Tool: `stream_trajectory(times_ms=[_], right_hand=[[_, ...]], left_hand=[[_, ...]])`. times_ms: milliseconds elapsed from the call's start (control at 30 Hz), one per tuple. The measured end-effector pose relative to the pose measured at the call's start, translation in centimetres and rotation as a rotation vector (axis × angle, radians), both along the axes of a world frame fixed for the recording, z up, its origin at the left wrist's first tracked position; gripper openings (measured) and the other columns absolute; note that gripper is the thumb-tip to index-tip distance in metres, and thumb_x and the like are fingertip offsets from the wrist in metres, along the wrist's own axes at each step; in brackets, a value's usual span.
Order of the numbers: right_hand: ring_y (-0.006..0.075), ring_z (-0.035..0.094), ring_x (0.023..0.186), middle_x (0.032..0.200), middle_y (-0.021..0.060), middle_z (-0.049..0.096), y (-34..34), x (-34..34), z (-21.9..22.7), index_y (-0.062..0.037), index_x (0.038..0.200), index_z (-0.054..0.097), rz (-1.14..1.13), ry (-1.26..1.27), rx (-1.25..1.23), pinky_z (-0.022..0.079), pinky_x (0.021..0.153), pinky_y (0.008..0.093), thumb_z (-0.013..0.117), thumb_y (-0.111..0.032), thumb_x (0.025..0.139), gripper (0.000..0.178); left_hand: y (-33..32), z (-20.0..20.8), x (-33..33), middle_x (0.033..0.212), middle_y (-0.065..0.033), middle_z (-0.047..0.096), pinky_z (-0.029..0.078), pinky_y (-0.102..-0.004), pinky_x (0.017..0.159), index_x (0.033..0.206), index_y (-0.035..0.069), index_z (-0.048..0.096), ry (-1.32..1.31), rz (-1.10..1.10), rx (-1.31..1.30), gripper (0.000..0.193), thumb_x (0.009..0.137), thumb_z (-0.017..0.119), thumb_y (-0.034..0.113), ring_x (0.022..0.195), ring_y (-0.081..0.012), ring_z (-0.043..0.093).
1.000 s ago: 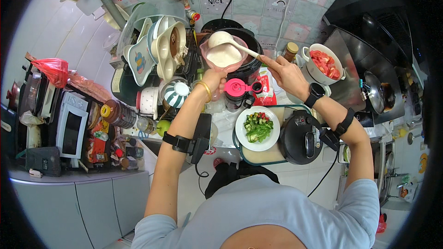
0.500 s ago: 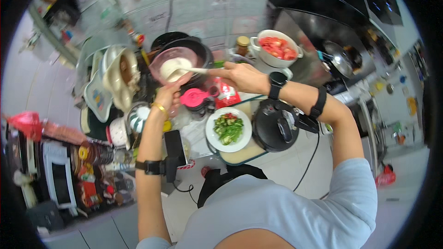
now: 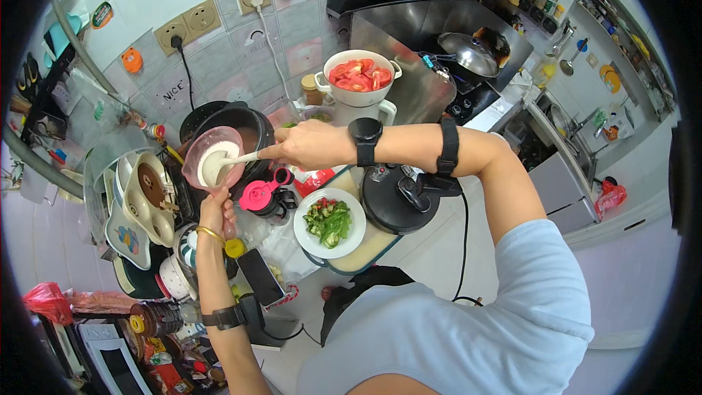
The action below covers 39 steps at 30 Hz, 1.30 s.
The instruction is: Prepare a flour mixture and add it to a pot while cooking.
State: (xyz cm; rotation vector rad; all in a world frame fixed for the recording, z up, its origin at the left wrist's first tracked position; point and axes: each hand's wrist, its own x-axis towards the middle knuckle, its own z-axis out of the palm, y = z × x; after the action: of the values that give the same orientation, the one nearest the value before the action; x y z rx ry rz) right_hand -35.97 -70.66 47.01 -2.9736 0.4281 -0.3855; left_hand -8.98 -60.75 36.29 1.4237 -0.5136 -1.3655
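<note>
Two hands stay busy: my left hand (image 3: pixel 217 213) still grips the pink bowl (image 3: pixel 213 157) from beneath, now at nine o'clock of the white plate of greens (image 3: pixel 330 222), beside the black cooker pot (image 3: pixel 234 126). My right hand (image 3: pixel 307 145) pinches a white spoon (image 3: pixel 235 159) that has dipped into the batter, so I judge stirring continues.
</note>
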Motion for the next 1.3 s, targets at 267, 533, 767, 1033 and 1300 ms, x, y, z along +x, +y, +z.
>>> stream_trajectory(times_ms=[267, 533, 767, 1033, 1300], right_hand=[[0.0325, 0.063, 0.067, 0.087, 0.0172, 0.056, -1.8, 2.3, -2.6, -0.0146, 0.128, 0.052, -0.008, -0.034, -0.148, 0.05, 0.055, 0.0411, 0.06, -0.007, 0.075, 0.054], [0.0373, 0.065, 0.07, 0.073, 0.0218, 0.063, -1.5, 3.2, 1.3, -0.0098, 0.106, 0.064, -0.064, 0.081, 0.096, 0.052, 0.064, 0.0447, 0.059, -0.017, 0.077, 0.03], [0.0324, 0.065, 0.079, 0.081, 0.0216, 0.065, -1.4, 2.2, 6.4, -0.0031, 0.108, 0.064, -0.13, 0.118, 0.379, 0.049, 0.072, 0.0388, 0.056, -0.021, 0.085, 0.03], [0.007, 0.047, 0.063, 0.076, -0.0002, 0.059, -1.8, 1.8, 4.0, 0.0001, 0.123, 0.057, -0.133, 0.122, 0.697, 0.04, 0.057, 0.0212, 0.052, -0.015, 0.094, 0.033], [0.0021, 0.034, 0.049, 0.063, -0.0074, 0.044, -1.1, 1.5, 4.0, -0.0049, 0.124, 0.058, -0.215, 0.059, 0.933, 0.026, 0.042, 0.0191, 0.053, -0.017, 0.095, 0.032]], left_hand=[[-0.4, 0.2, -0.8, 0.058, 0.0028, 0.044, 0.031, -0.0225, 0.037, 0.085, 0.009, 0.049, 0.018, -0.013, -0.001, 0.015, 0.091, 0.057, 0.021, 0.04, -0.0071, 0.036], [0.6, 0.8, -0.8, 0.056, 0.0052, 0.038, 0.025, -0.021, 0.035, 0.086, 0.01, 0.049, 0.042, 0.048, 0.012, 0.013, 0.092, 0.055, 0.019, 0.039, -0.005, 0.031], [0.0, 0.0, -0.9, 0.058, 0.0049, 0.04, 0.027, -0.0214, 0.038, 0.084, 0.013, 0.046, 0.131, -0.005, -0.032, 0.012, 0.093, 0.053, 0.018, 0.044, -0.0056, 0.035], [1.1, 0.3, -0.8, 0.06, 0.0035, 0.044, 0.031, -0.0231, 0.04, 0.086, 0.013, 0.047, 0.098, 0.015, -0.053, 0.011, 0.093, 0.054, 0.018, 0.045, -0.007, 0.039], [0.9, 0.4, -1.0, 0.061, 0.0037, 0.043, 0.029, -0.0217, 0.04, 0.089, 0.012, 0.048, 0.102, 0.04, -0.041, 0.008, 0.092, 0.053, 0.017, 0.045, -0.0062, 0.038]])
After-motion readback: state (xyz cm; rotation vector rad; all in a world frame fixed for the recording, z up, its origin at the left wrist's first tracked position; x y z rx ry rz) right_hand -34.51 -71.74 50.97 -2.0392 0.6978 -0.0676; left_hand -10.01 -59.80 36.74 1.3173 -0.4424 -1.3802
